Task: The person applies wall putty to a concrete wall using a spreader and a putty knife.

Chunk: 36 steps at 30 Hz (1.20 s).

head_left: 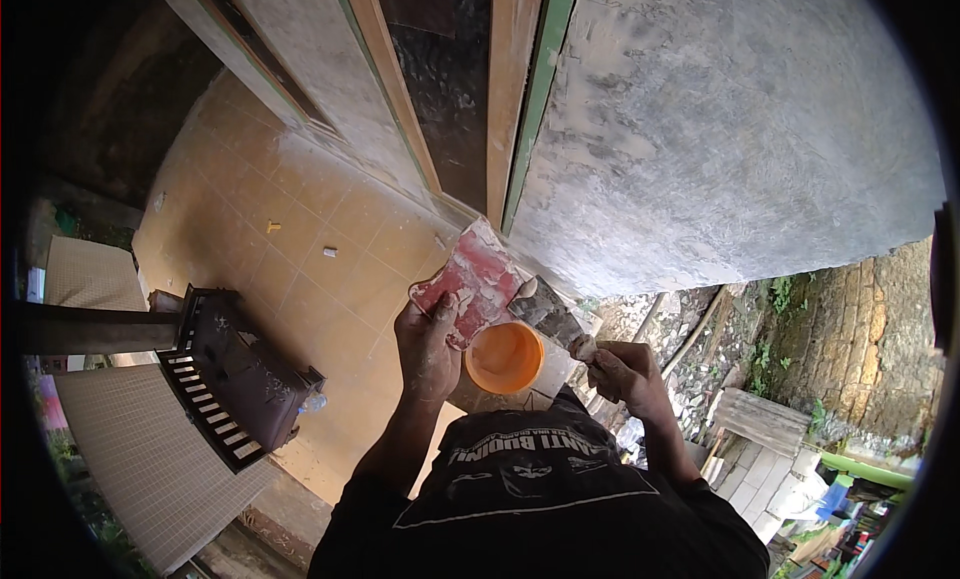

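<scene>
My left hand [430,344] is closed on a flat red board [468,291] smeared with pale putty, its thumb lying over the face. My right hand [625,374] grips the handle of a putty knife [548,311]. The knife's dark, putty-coated blade points toward the board, and a lump of putty [524,291] sits between the blade's tip and the board's edge. Below both tools stands an orange bucket [538,364] with pale material inside. Whether the blade touches the board I cannot tell.
A grey, patchily skimmed wall [720,129] rises ahead on the right, beside a wooden door frame [515,69]. Tiled floor [290,239] spreads left, with small scraps on it. A dark bench [245,379] stands at left. Rubble and poles [690,339] lie on the right.
</scene>
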Each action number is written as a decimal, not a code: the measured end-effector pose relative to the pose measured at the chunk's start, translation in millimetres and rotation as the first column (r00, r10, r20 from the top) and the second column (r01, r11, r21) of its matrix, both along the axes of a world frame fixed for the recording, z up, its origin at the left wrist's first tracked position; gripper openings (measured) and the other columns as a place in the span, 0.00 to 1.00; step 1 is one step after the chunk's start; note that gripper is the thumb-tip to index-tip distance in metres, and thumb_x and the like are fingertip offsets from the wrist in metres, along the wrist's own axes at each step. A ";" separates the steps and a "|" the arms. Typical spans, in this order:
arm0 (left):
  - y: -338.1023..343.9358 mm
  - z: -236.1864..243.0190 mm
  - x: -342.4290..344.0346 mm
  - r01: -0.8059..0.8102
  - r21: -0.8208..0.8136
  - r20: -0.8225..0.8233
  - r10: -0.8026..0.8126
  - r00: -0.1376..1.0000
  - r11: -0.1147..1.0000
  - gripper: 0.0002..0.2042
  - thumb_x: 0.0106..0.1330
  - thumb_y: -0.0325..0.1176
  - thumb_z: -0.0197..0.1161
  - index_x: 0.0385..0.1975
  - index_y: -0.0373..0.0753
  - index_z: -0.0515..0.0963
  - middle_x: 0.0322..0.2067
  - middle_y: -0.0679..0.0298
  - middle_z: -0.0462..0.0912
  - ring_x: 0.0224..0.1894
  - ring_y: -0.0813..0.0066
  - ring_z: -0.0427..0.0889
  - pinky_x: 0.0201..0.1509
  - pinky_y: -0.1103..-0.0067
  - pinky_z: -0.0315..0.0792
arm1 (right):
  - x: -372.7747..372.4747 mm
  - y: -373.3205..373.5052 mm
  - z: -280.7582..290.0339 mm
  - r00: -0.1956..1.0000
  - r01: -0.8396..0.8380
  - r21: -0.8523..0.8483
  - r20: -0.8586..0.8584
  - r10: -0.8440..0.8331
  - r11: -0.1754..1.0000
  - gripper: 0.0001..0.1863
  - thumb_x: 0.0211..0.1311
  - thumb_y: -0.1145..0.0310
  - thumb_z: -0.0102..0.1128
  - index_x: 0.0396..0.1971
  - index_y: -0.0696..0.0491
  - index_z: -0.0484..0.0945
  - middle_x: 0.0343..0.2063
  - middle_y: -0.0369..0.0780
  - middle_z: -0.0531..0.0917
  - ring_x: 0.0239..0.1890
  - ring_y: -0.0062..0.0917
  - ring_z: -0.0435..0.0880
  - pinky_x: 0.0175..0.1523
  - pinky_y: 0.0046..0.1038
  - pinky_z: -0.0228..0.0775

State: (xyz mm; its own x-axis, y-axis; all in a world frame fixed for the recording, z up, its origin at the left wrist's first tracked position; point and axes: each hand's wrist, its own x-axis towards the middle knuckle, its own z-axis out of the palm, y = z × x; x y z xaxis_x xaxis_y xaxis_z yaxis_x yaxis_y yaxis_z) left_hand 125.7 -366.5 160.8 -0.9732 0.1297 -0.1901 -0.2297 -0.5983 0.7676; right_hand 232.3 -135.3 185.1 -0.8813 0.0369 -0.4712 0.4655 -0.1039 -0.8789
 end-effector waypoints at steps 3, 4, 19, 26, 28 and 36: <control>-1.2 -3.6 8.9 0.090 -0.086 -0.046 -0.094 0.994 0.992 0.13 0.66 0.22 0.52 0.49 0.26 0.69 0.43 0.56 0.77 0.45 0.73 0.78 0.52 0.75 0.73 | -6.6 -9.1 6.7 1.000 -0.005 0.038 -0.002 0.005 0.999 0.17 0.66 0.60 0.48 0.30 0.59 0.78 0.17 0.32 0.72 0.14 0.12 0.64 0.19 0.16 0.52; -1.0 -7.2 12.8 0.154 -0.186 -0.061 -0.168 0.984 0.970 0.11 0.67 0.23 0.53 0.46 0.26 0.71 0.42 0.58 0.78 0.43 0.76 0.78 0.51 0.77 0.72 | -14.0 -12.5 9.7 1.000 0.006 0.042 -0.002 -0.005 0.999 0.17 0.66 0.60 0.48 0.30 0.59 0.78 0.17 0.32 0.72 0.14 0.12 0.64 0.19 0.16 0.52; -30.5 20.0 -6.5 0.296 0.153 0.132 -0.317 0.939 0.943 0.09 0.64 0.22 0.51 0.43 0.30 0.69 0.39 0.54 0.79 0.41 0.69 0.82 0.47 0.73 0.79 | -11.6 -20.4 -14.4 0.795 0.436 0.737 -0.584 0.163 0.516 0.17 0.44 0.77 0.69 0.38 0.49 0.83 0.37 0.40 0.79 0.37 0.35 0.76 0.41 0.34 0.66; -33.0 23.2 -11.5 0.170 0.120 0.040 -0.175 0.984 0.978 0.09 0.65 0.22 0.52 0.44 0.29 0.68 0.41 0.53 0.78 0.42 0.67 0.82 0.48 0.71 0.79 | 0.8 -0.2 7.1 0.938 0.250 0.164 -0.285 -0.196 0.954 0.12 0.63 0.67 0.55 0.30 0.62 0.80 0.21 0.37 0.78 0.21 0.14 0.72 0.22 0.18 0.59; -28.1 20.4 -10.2 0.130 0.101 0.000 -0.131 0.991 0.986 0.10 0.65 0.22 0.52 0.44 0.28 0.68 0.41 0.53 0.78 0.42 0.68 0.82 0.48 0.72 0.79 | 4.1 -3.1 17.3 0.981 0.090 0.067 -0.179 -0.076 0.994 0.19 0.66 0.61 0.49 0.30 0.62 0.80 0.16 0.34 0.75 0.14 0.13 0.66 0.19 0.18 0.54; -10.0 13.4 25.6 0.066 -0.682 -0.377 -0.428 0.822 0.728 0.13 0.64 0.19 0.52 0.47 0.22 0.71 0.40 0.53 0.80 0.40 0.73 0.80 0.48 0.78 0.75 | -5.0 -0.8 17.8 0.992 0.090 -0.236 -0.070 -0.109 0.968 0.19 0.67 0.61 0.50 0.24 0.60 0.79 0.16 0.33 0.76 0.16 0.14 0.69 0.21 0.18 0.58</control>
